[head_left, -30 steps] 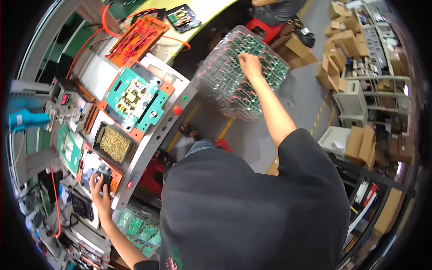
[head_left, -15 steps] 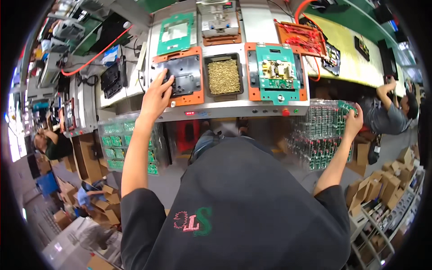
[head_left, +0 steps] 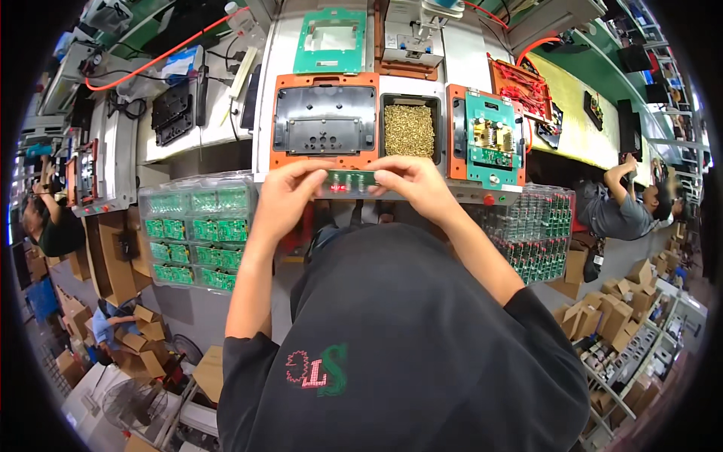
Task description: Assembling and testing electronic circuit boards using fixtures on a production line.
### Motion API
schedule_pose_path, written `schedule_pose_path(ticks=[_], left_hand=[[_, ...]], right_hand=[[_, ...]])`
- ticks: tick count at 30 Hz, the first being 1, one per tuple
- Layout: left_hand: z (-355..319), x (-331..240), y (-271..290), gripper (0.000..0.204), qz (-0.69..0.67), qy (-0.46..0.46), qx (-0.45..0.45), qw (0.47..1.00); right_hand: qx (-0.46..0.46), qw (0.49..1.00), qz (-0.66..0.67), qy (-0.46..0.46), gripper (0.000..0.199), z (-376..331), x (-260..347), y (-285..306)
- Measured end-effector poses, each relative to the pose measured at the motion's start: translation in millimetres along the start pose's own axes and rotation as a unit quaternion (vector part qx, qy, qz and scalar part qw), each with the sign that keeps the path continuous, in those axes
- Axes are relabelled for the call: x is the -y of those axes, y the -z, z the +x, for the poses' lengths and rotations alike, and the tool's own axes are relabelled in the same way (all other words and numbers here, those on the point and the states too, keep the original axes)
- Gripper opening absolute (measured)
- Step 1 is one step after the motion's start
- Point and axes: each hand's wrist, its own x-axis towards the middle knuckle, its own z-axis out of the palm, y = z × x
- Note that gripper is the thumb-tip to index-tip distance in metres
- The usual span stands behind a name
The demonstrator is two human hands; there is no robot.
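A green circuit board (head_left: 361,178) is stretched between my two hands at the bench's front edge, seen almost edge-on. My left hand (head_left: 288,197) pinches its left end between thumb and fingers. At its right end my right hand (head_left: 414,183) grips it in the same way. Directly beyond the board lies an orange fixture (head_left: 283,160) with a black plate (head_left: 325,108) set in it. To the right of that stands a black bin of small brass-coloured pieces (head_left: 409,129). Further right, another orange fixture (head_left: 456,120) carries a green frame (head_left: 493,169) with a populated circuit board (head_left: 489,135) in it.
Clear trays of green boards (head_left: 197,233) stand low at the left, and stacked trays of boards (head_left: 531,233) at the right. A green frame with a window (head_left: 305,45) lies at the back, beside a metal device (head_left: 410,38). Other people work at both sides.
My left hand has left the black plate and come to the front edge. My right hand has brought the circuit board over from the right-hand trays, and both hands now hold it.
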Motion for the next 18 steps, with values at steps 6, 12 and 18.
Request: schedule_pose_path(ticks=[6, 12, 18], left_hand=[[54.9, -2.5, 55.5, 0.019, 0.178, -0.114, -0.049, 0.976], [67.1, 23.0, 69.3, 0.019, 0.298, -0.261, 0.007, 0.918], [59.4, 36.6, 62.6, 0.02, 0.342, -0.315, -0.035, 0.884]], right_hand=[[-0.024, 0.966, -0.242, 0.088, 0.021, 79.6, 13.3, -3.8], [-0.005, 0.907, -0.351, 0.232, 0.019, 88.6, -7.3, -2.6], [-0.014, 0.836, -0.421, 0.351, 0.021, 87.9, -29.6, -7.3]])
